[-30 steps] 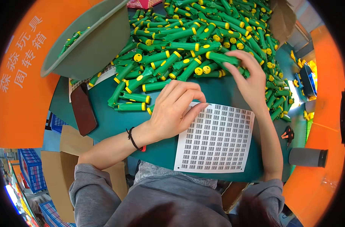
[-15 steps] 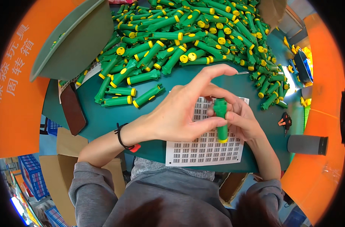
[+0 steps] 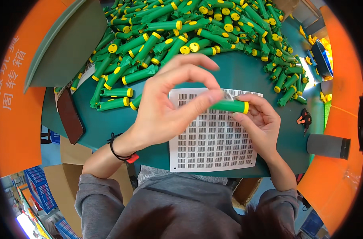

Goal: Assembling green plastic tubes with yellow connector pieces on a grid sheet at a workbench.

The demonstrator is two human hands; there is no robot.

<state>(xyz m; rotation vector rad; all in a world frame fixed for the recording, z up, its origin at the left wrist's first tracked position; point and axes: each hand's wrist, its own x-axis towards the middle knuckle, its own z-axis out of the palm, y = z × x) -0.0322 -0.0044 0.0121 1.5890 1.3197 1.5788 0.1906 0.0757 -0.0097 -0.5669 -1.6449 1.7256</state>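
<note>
My right hand (image 3: 264, 121) holds a green plastic tube (image 3: 229, 105) with a yellow end, lying almost level between thumb and fingers. Its far end is hidden behind my left hand (image 3: 165, 105). The left thumb and forefinger pinch a small whitish sticker (image 3: 228, 96) right at the tube's upper side; whether it touches the tube I cannot tell. Under both hands lies a white sheet (image 3: 181, 159) printed with rows of small barcode-like labels.
A large pile of similar green tubes (image 3: 165, 26) covers the table's far side. At the left are a grey-green basin (image 3: 66, 47) and a dark red phone-like case (image 3: 71, 115). Black-and-orange snips (image 3: 305, 118) and a grey cup (image 3: 328, 146) stand at the right.
The tube has turned from upright to nearly level, its yellow end now pointing right. My left hand has drawn left, and a sticker now shows in its pinch.
</note>
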